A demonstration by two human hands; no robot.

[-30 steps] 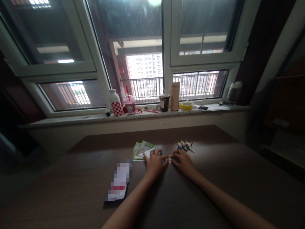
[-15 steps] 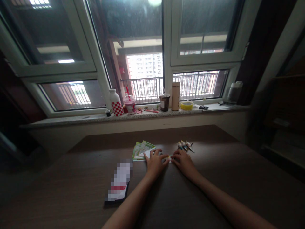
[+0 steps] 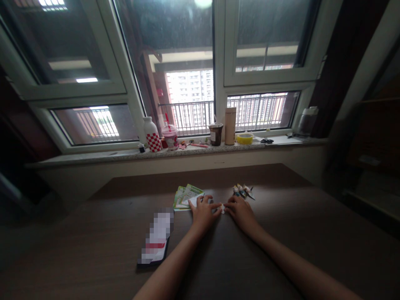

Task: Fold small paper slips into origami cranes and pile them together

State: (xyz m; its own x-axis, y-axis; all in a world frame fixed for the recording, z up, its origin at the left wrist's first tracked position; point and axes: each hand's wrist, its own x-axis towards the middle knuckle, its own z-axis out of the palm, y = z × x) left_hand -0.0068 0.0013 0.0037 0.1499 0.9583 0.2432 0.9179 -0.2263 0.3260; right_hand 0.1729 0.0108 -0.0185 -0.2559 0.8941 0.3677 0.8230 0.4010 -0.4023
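Note:
Both my hands rest on a dark wooden table [image 3: 281, 233], meeting over a small white piece of paper [image 3: 222, 207]. My left hand [image 3: 203, 213] has its fingers bent and pressed down on the paper's left side. My right hand [image 3: 240, 211] pinches its right side with curled fingers. A stack of green and white printed sheets [image 3: 186, 196] lies just beyond my left hand. Several small folded coloured paper pieces [image 3: 243, 191] lie just beyond my right hand.
A phone [image 3: 155, 241] lies on the table to the left of my left arm. On the windowsill [image 3: 109, 156] stand a red checked bottle [image 3: 151, 134], a pink drink cup [image 3: 170, 136], a dark cup [image 3: 215, 133], a tall flask [image 3: 230, 126], a yellow tape roll [image 3: 245, 138] and scissors [image 3: 266, 141].
Both hands stay over the small paper with only slight finger shifts; the white edge shows a little more between them than half a second ago.

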